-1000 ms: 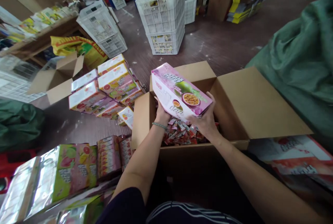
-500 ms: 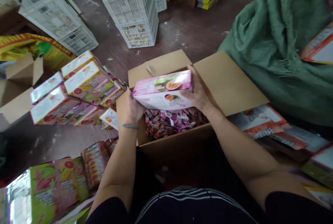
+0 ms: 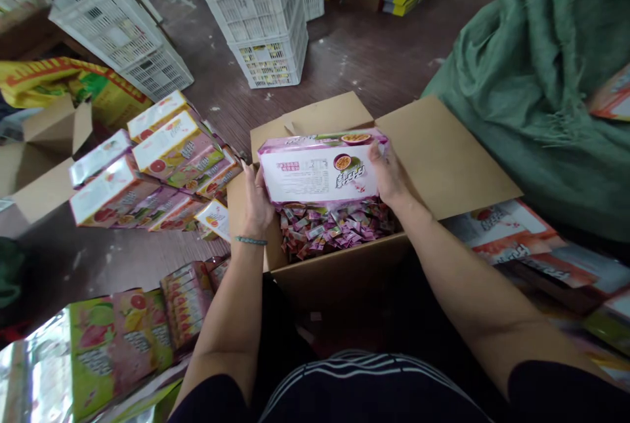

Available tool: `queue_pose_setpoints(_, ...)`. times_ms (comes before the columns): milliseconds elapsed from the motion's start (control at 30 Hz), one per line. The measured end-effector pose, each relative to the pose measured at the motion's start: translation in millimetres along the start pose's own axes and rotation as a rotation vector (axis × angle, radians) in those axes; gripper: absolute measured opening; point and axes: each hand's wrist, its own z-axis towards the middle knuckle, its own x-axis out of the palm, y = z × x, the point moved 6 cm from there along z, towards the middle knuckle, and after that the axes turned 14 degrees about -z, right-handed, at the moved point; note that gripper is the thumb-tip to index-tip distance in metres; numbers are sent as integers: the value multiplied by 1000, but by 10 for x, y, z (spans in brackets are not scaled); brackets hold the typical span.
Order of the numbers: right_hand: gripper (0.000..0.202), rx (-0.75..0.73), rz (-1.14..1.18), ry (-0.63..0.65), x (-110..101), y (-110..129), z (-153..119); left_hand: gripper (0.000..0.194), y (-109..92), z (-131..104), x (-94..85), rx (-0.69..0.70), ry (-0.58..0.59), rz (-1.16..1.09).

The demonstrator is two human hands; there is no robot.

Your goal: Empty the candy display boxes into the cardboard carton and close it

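A white and purple box with passion fruit pictures is held up between my two hands, its white printed side turned toward me. My left hand grips its left end, and my right hand grips its right end, thumb on the white face. Below it stands an open cardboard carton, partly filled with many small purple and red sachets. The held box hides the far part of the sachets. A green bracelet circles my left wrist.
Stacked fruit-print boxes lie to the left, with more boxes at lower left. White plastic crates stand beyond the carton. A green sack and flat printed cartons are at right; an open carton is far left.
The box in my hands has tilted so that its white side faces me more and its top shows less. The whole view has shifted slightly.
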Motion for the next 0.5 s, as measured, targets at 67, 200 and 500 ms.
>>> queue_pose_setpoints(67,71,169,107,60,62,-93,-4,65,-29,-40,29,15,49,15)
queue_pose_setpoints(200,74,581,313,295,213,-253,-123,66,-56,-94,73,22,174,78)
queue_pose_setpoints(500,66,414,44,441,-122,-231,-423,75,-34,-125,122,-37,263,233)
